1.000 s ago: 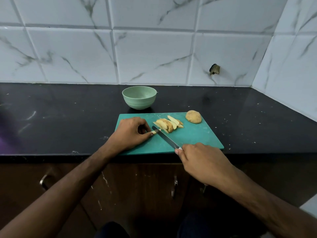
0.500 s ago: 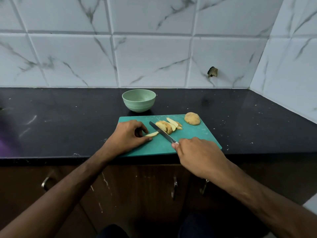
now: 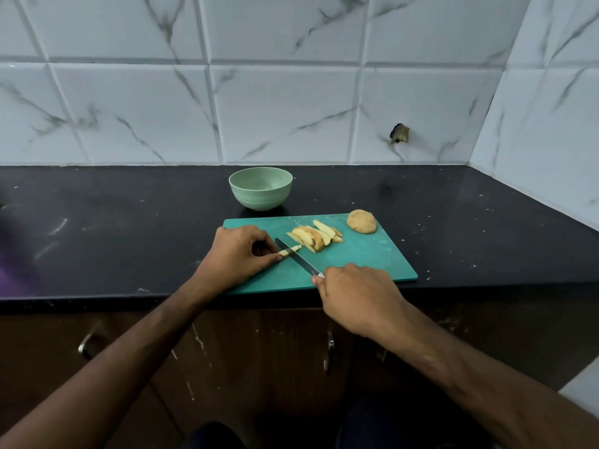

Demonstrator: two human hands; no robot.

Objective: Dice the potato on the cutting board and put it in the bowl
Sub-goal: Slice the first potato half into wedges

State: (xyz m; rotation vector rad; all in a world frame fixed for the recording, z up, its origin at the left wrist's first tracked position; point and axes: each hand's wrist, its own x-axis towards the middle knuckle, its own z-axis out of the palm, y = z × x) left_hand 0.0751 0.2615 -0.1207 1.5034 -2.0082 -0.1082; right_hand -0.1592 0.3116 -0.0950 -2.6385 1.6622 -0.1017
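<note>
Black counter, left hand (image 3: 241, 254) pinching pale potato strip (image 3: 289, 250), right hand (image 3: 356, 294) gripping knife (image 3: 296, 257)

Single head cam, wide-angle, looks fwd and down from above counter edge (image 3: 97, 298), faces tiled wall (image 3: 291, 118), cutting board (image 3: 372, 257) near centre frame, forearms enter from bottom, close range.
</note>
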